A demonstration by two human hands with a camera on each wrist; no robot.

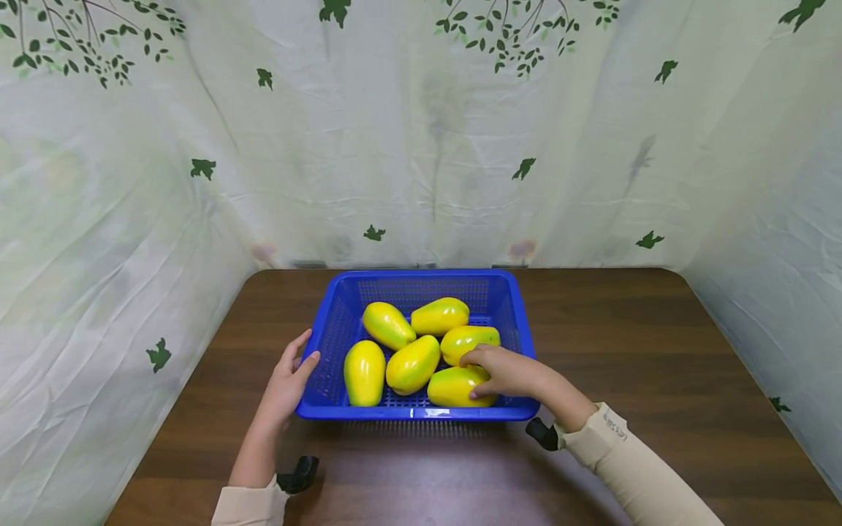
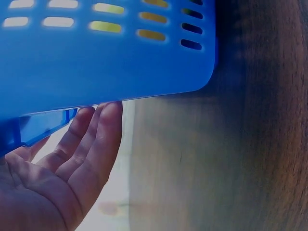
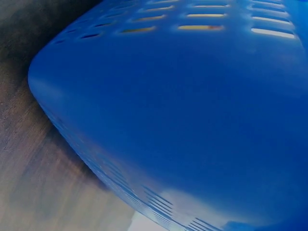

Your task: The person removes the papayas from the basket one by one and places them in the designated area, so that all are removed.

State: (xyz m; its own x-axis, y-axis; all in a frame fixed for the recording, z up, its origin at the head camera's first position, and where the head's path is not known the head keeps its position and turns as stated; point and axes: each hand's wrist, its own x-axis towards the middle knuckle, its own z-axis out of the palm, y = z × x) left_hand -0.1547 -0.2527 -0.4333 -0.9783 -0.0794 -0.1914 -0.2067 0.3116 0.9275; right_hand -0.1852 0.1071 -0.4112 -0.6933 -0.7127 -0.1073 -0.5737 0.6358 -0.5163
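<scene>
A: How would the big pieces behave?
B: The table (image 1: 625, 343) is simply the support. On it sits the blue basket (image 1: 421, 414), upright, its walls perforated; I'd expect thin plastic, light in itself but weighted by its load, so take it by the rim on both short sides.

A: And inside?
B: Six yellow fruits (image 1: 413, 365), lying on the basket floor in one loose layer, some touching. They look smooth and glossy, so probably firm and a bit slippery. If real, they could bruise; I can't tell whether they are.

A: Where to hold one?
B: Around the thick middle, fingers on one side and thumb opposite, rather than at a tapering end.

A: The hands?
B: The left hand (image 1: 287, 380) has its fingers spread against the basket's left rim. The right hand (image 1: 509, 371) reaches over the right side, fingers and thumb bent around the right end of the near-right fruit (image 1: 452, 386), which rests inside the basket's near-right corner.
</scene>
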